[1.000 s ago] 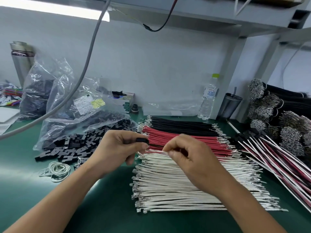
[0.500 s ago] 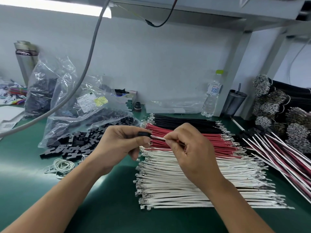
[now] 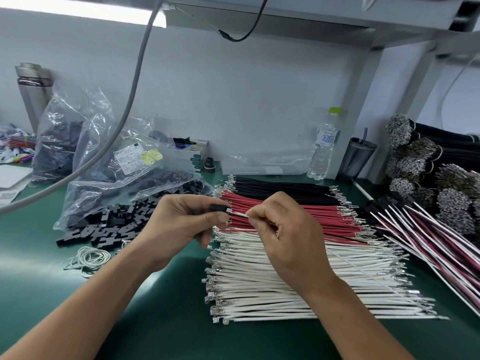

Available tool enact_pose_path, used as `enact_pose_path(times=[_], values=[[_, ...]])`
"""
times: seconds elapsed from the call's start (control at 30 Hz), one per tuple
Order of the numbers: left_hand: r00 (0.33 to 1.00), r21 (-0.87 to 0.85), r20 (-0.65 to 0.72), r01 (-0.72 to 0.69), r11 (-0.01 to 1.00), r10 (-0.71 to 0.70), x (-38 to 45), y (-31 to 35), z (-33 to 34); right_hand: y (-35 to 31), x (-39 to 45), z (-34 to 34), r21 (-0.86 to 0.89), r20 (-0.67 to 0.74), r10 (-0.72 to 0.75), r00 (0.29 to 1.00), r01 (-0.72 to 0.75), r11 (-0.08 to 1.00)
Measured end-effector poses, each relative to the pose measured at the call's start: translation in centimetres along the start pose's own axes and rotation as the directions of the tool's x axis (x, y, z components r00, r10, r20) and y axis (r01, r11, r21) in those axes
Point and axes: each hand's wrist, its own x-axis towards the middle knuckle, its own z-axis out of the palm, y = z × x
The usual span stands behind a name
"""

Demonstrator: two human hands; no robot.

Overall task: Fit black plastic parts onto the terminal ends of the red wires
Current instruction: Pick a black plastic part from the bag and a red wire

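Two hands work above the middle of the green tabletop (image 3: 168, 320). The left hand (image 3: 181, 224) pinches one black plastic part (image 3: 219, 208) between thumb and fingertips. The right hand (image 3: 283, 235) pinches one wire (image 3: 237, 213) just behind its metal terminal; the terminal tip sits at the opening of the part, and whether it is seated cannot be determined. The wire's colour reads pale where it shows, and the rest is hidden inside the fist. Three flat stacks lie under and behind the hands: black wires (image 3: 280, 187) farthest back, red wires (image 3: 311, 216) in the middle, white wires (image 3: 298, 289) nearest; individual counts are not resolvable. Loose black plastic parts (image 3: 104, 224) spill from one clear bag (image 3: 124, 175) toward the left edge, with a second bag (image 3: 65, 131) behind it. One water bottle (image 3: 323, 146) stands at the back edge. Finished assemblies (image 3: 428, 235) are cut off at the right edge. Compared with half a second ago, the right hand has drawn slightly back, exposing more wire between the hands.
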Motion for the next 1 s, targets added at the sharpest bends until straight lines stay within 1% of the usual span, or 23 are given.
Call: enact_pose_path(times=[0.2, 0.37, 0.47, 0.63, 0.73, 0.83, 0.9, 1.0], values=[[1.0, 0.002, 0.015, -0.006, 1.0, 0.006, 0.0, -0.05, 0.06, 0.15, -0.1, -0.1, 0.011, 0.0, 0.028, 1.0, -0.028, 1.0], [1.0, -0.002, 0.014, -0.017, 1.0, 0.017, -0.12, 0.17, 0.09, 0.13, -0.2, -0.21, 0.096, 0.052, 0.073, 0.996, -0.078, 0.992], [0.999, 0.01, 0.033, -0.014, 1.0, 0.014, -0.15, 0.2, 0.15, 0.11, -0.14, -0.17, 0.085, 0.059, 0.083, 0.995, -0.088, 0.992], [0.999, 0.035, 0.048, -0.016, 0.999, 0.014, -0.16, 0.07, 0.58, 0.0, 0.16, 0.04, 0.077, 0.058, 0.142, 0.988, -0.147, 0.986], [0.998, 0.108, 0.064, -0.028, 0.994, 0.021, -0.26, 0.04, 0.45, -0.17, 0.18, 0.19, 0.12, 0.106, 0.114, 0.988, -0.127, 0.985], [0.994, 0.193, 0.099, -0.054, 0.98, 0.035, -0.38, -0.38, 0.37, -0.48, -0.15, 0.45, 0.063, 0.133, 0.049, 0.99, -0.058, 0.996], [0.995, 0.198, 0.096, -0.054, 0.979, 0.035, -0.4, -0.62, 0.38, -0.55, -0.32, 0.54, 0.042, 0.125, 0.027, 0.992, -0.032, 0.999], [0.996, 0.166, 0.078, -0.053, 0.985, 0.041, -0.21, -0.68, 0.38, -0.41, -0.2, 0.46, 0.084, 0.092, 0.048, 0.995, -0.056, 0.995]])
